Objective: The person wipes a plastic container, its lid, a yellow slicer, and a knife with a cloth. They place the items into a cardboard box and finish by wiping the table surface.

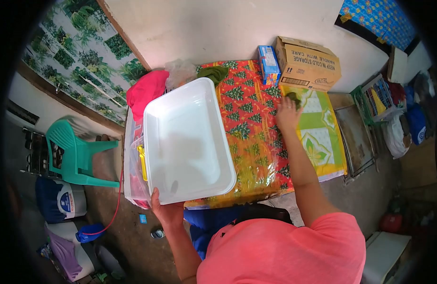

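White lid (185,142) tipped up, left hand (164,208) gripping near edge. Right arm stretched far over worktop (249,123), right hand (287,113) pressing green cloth (293,98), fingers spread flat.

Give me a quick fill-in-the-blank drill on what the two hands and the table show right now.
1. The left hand grips the edge of a white ____, lifted open over the clear storage box.
2. The right hand presses a dark green ____ on the tablecloth.
3. The cardboard box stands beside a smaller ____ carton.
4. The plastic chair is ____.

Missing words: lid; cloth; blue; green
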`<move>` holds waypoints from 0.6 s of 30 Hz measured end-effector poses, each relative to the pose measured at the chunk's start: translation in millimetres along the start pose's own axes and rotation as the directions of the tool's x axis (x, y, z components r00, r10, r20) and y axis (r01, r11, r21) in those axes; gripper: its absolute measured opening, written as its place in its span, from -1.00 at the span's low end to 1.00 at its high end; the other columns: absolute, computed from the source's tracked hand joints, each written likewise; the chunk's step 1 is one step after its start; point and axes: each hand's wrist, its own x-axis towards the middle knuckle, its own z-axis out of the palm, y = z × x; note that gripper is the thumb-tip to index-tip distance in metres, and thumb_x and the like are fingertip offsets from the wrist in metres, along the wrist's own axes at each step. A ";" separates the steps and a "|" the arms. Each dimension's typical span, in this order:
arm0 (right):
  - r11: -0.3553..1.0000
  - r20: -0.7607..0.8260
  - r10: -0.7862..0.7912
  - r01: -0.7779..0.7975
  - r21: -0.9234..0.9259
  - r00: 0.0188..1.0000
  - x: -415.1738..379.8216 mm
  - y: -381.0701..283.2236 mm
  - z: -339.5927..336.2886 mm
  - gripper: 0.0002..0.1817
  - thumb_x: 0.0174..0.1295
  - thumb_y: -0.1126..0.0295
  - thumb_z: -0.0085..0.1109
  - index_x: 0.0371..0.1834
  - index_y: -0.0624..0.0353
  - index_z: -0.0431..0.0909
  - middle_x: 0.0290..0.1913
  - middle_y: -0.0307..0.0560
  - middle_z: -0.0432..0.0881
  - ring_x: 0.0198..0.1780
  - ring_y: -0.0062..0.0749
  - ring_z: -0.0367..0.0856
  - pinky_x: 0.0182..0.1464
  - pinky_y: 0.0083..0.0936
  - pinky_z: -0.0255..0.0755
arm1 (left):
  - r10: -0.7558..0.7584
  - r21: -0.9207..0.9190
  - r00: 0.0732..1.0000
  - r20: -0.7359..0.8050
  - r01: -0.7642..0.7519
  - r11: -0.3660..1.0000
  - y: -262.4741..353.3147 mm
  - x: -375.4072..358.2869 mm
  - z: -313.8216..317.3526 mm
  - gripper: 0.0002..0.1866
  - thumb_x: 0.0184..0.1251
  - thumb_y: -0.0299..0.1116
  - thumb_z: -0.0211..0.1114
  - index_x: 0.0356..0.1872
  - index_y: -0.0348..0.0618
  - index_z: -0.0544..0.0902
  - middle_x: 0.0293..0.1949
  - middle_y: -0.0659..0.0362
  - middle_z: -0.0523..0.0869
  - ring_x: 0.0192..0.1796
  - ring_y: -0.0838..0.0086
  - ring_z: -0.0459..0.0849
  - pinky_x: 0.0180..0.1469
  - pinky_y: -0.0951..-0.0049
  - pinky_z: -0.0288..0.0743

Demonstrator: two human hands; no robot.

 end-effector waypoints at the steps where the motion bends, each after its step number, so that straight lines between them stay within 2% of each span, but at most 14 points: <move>1: 0.998 -0.004 0.054 -0.054 -0.044 0.999 1.8 17.8 0.5 -0.51 0.45 0.09 -0.25 0.37 -0.05 0.34 0.42 -0.22 0.34 0.43 -0.27 0.26 0.42 0.24 -0.10 | -0.017 0.002 1.000 0.015 0.017 1.000 -0.6 -1.1 0.4 -0.40 0.31 0.01 0.12 0.31 -0.06 0.39 0.18 0.16 0.54 0.23 0.27 0.51 0.12 0.07 0.49; 3: 0.979 0.001 0.149 -0.148 -0.141 0.989 -0.3 61.6 3.8 -0.51 0.44 0.08 -0.23 0.36 -0.05 0.34 0.42 -0.22 0.34 0.42 -0.25 0.27 0.42 0.15 -0.04 | -0.030 -0.006 1.000 0.010 0.030 1.000 -2.5 -2.5 1.8 -0.41 0.32 -0.01 0.12 0.30 -0.07 0.40 0.19 0.16 0.55 0.23 0.28 0.51 0.13 0.10 0.48; 5: 0.959 -0.063 0.214 -0.222 -0.179 0.975 -15.0 104.3 4.0 -0.52 0.42 0.09 -0.19 0.33 -0.01 0.38 0.38 -0.22 0.39 0.35 -0.25 0.35 0.36 -0.02 0.14 | -0.028 -0.026 0.999 -0.035 0.027 0.999 -5.8 -3.9 3.2 -0.43 0.33 -0.02 0.12 0.30 -0.08 0.40 0.19 0.17 0.55 0.23 0.28 0.52 0.14 0.13 0.47; 7: 0.951 0.006 0.275 -0.271 -0.146 0.962 -42.8 124.2 -35.0 -0.56 0.40 0.15 -0.11 0.29 0.00 0.42 0.34 -0.23 0.43 0.27 -0.20 0.41 0.24 -0.14 0.29 | -0.036 -0.008 0.999 -0.015 0.035 0.999 -8.8 -2.5 7.2 -0.44 0.35 -0.04 0.12 0.29 -0.09 0.41 0.19 0.17 0.55 0.22 0.29 0.52 0.15 0.15 0.47; 9: 0.923 0.063 0.303 -0.277 -0.266 0.951 -69.9 144.6 -61.0 -0.61 0.37 0.21 -0.04 0.21 0.03 0.47 0.31 -0.19 0.45 0.16 -0.12 0.48 0.14 -0.15 0.38 | -0.069 0.002 0.997 0.015 0.069 0.998 -14.2 2.0 11.3 -0.45 0.36 -0.05 0.11 0.29 -0.10 0.41 0.19 0.15 0.55 0.21 0.28 0.53 0.16 0.16 0.47; 11: 0.914 0.043 0.112 -0.086 -0.395 0.993 -99.0 220.9 -27.3 -0.66 0.35 0.27 -0.01 0.15 0.07 0.48 0.18 -0.04 0.53 0.11 -0.05 0.52 0.03 -0.17 0.48 | -0.124 0.011 0.991 0.055 0.123 0.992 -22.5 11.8 12.5 -0.45 0.37 -0.06 0.10 0.30 -0.11 0.39 0.17 0.11 0.55 0.20 0.25 0.53 0.16 0.13 0.48; 13: 0.819 -0.016 0.353 -0.317 -0.479 0.935 -117.2 251.3 -45.2 -0.74 0.32 0.27 -0.01 -0.01 0.14 0.46 -0.04 0.01 0.56 -0.16 -0.09 0.62 -0.20 -0.26 0.59 | -0.154 -0.001 0.981 0.114 0.156 0.988 -35.2 24.1 16.3 -0.48 0.41 -0.09 0.07 0.30 -0.14 0.39 0.17 0.10 0.55 0.21 0.25 0.52 0.16 0.15 0.47; 16: 0.824 -0.030 0.399 -0.373 -0.427 0.916 -109.1 261.2 -80.9 -0.79 0.33 0.31 -0.03 -0.06 0.15 0.44 -0.16 -0.03 0.56 -0.26 -0.12 0.64 -0.27 -0.32 0.62 | -0.196 0.037 0.971 0.134 0.192 0.981 -54.3 39.4 39.4 -0.45 0.43 -0.07 0.07 0.31 -0.17 0.35 0.18 0.08 0.54 0.20 0.25 0.54 0.11 0.14 0.52; 18: 0.942 0.027 0.080 -0.067 -0.329 0.996 -113.3 209.2 -106.2 -0.85 0.34 0.38 -0.06 -0.11 0.13 0.45 -0.25 -0.03 0.56 -0.32 -0.12 0.64 -0.31 -0.29 0.60 | -0.246 0.135 0.955 0.163 0.226 0.965 -62.0 47.9 60.3 -0.45 0.46 -0.08 0.02 0.31 -0.24 0.32 0.19 0.04 0.53 0.20 0.23 0.55 0.08 0.13 0.54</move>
